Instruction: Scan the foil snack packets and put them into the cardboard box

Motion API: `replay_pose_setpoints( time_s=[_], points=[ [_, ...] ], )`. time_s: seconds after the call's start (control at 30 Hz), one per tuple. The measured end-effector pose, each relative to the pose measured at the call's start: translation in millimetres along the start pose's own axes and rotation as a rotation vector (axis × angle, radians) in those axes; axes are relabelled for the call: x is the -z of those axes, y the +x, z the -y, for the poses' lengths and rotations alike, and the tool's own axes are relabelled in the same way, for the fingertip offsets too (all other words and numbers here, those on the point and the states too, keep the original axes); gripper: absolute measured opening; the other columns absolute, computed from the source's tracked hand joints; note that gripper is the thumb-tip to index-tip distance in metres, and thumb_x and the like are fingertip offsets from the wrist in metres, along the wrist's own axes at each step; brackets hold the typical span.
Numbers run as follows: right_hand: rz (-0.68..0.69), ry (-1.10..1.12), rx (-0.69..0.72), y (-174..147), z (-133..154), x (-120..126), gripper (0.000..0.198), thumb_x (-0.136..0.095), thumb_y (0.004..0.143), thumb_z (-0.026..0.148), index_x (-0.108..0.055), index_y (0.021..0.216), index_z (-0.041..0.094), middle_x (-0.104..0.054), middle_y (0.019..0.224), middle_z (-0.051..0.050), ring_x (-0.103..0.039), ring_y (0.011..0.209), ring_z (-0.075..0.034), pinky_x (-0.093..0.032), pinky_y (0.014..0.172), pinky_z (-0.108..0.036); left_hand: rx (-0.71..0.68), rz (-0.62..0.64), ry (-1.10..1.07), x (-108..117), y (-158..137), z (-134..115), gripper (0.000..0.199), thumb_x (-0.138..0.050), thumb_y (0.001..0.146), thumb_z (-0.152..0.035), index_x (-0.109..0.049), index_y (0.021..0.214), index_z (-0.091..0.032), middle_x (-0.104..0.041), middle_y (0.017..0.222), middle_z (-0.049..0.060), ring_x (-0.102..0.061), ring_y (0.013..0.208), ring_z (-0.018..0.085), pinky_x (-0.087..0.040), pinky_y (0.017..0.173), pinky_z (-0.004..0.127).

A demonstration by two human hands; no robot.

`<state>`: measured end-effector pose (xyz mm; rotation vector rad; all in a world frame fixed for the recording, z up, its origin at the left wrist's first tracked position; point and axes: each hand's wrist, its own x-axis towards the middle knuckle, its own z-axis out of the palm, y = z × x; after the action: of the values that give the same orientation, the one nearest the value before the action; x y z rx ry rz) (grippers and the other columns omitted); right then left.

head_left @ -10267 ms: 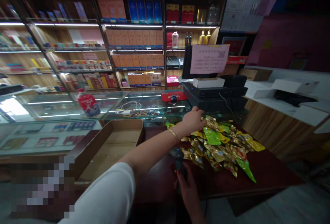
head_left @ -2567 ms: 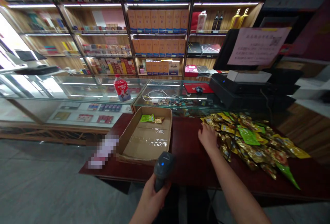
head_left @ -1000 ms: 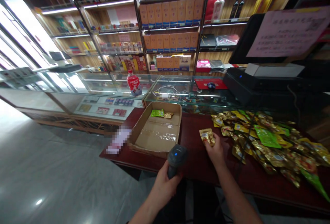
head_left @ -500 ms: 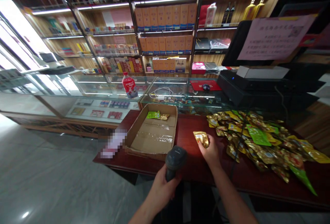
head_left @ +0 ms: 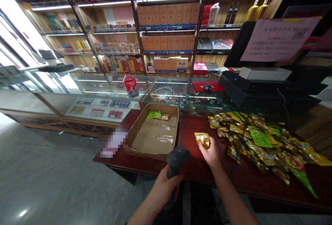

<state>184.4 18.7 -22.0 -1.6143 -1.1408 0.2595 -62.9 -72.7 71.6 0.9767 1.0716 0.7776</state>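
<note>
My left hand [head_left: 167,185] is wrapped round the handle of a dark barcode scanner [head_left: 178,156], its head tilted toward the right. In my right hand [head_left: 211,152] is a small gold snack packet [head_left: 202,138], pinched by its lower right side with a pale label facing up. The packet is just above the dark red table [head_left: 190,128]. To its left lies a shallow cardboard box [head_left: 153,137] holding a green packet [head_left: 154,114] and a gold packet [head_left: 165,117] at its far end. A heap of gold, yellow and green packets [head_left: 259,138] spreads to the right.
Behind the table stands a glass display counter [head_left: 178,95] with a red bottle [head_left: 130,85], a white cable [head_left: 163,93] and a mouse [head_left: 208,87] on it. A monitor [head_left: 240,45] bearing a paper notice is at the right. Stocked shelves line the wall.
The scanner's head has turned slightly to the right in my left hand. My right hand keeps the gold packet in nearly the same place.
</note>
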Motion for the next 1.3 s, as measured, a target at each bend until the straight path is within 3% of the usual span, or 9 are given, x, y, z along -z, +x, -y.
replay_pose_setpoints(
  time_s=[0.47,0.8,1.03,1.3],
  points=[
    [0.077,0.053,-0.070,-1,-1,-1,0.048,-0.068,0.073,0.053,-0.058,0.108,0.022,-0.077,0.098,-0.012,-0.074,0.085,-0.028,-0.059,0.076,-0.036,-0.035,0.045,-0.074,-25,20,-20,0.037,-0.077,0.068,-0.046,-0.056,0.083,-0.019,-0.049,0.048,-0.009,-0.039,0.032,0.007,-0.031,0.032,0.019],
    [0.066,0.032,-0.092,-2,10,0,0.050,-0.069,0.070,0.056,-0.058,0.105,0.022,-0.076,0.095,-0.011,-0.073,0.082,-0.028,-0.059,0.073,-0.037,-0.006,0.010,-0.083,-28,21,-18,0.042,-0.076,0.071,-0.046,-0.056,0.096,-0.019,-0.051,0.048,-0.010,-0.040,0.034,0.008,-0.032,0.034,0.018],
    [0.096,0.033,-0.122,-2,6,0,0.049,-0.070,0.071,0.054,-0.058,0.107,0.022,-0.076,0.096,-0.010,-0.073,0.083,-0.026,-0.059,0.075,-0.036,0.001,0.016,-0.090,-31,26,-17,0.041,-0.076,0.071,-0.048,-0.054,0.089,-0.020,-0.050,0.047,-0.010,-0.040,0.034,0.008,-0.031,0.033,0.018],
    [0.068,0.041,-0.129,0,-3,0,0.062,-0.069,0.068,0.061,-0.062,0.113,0.019,-0.076,0.097,-0.012,-0.072,0.085,-0.029,-0.058,0.077,-0.041,-0.028,-0.005,-0.110,-25,22,-14,0.043,-0.079,0.070,-0.048,-0.055,0.091,-0.019,-0.049,0.049,-0.011,-0.040,0.033,0.007,-0.032,0.034,0.018]
  ],
)
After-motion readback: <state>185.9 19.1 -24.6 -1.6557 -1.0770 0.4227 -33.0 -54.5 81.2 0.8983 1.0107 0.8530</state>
